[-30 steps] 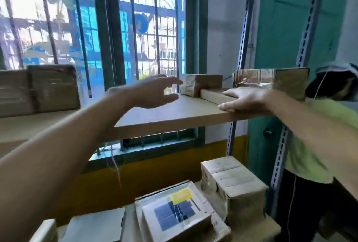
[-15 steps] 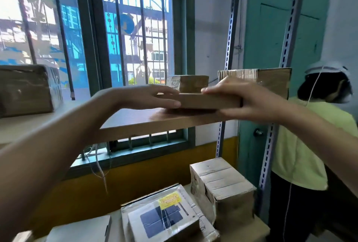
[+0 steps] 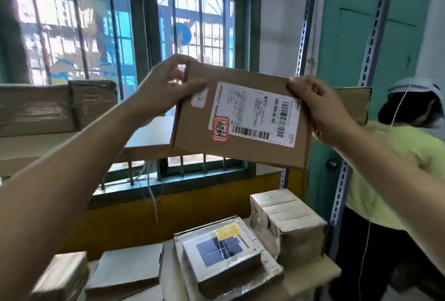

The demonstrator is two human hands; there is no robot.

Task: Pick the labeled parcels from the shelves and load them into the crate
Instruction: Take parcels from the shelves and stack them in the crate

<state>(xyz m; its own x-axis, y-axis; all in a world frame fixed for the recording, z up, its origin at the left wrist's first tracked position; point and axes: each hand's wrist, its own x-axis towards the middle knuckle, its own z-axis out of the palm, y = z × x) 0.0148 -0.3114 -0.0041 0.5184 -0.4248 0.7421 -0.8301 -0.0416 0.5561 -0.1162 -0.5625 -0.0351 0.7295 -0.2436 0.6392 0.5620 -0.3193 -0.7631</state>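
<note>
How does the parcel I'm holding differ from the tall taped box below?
The held parcel is flat, the taped box blocky. The held parcel shows a barcode label; the taped box shows none. The left hand and right hand grip the held parcel; the taped box sits on the lower shelf. Both are cardboard.

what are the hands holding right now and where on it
A flat labeled parcel: the left hand pinches its upper left corner, the right hand grips its right edge.
</note>
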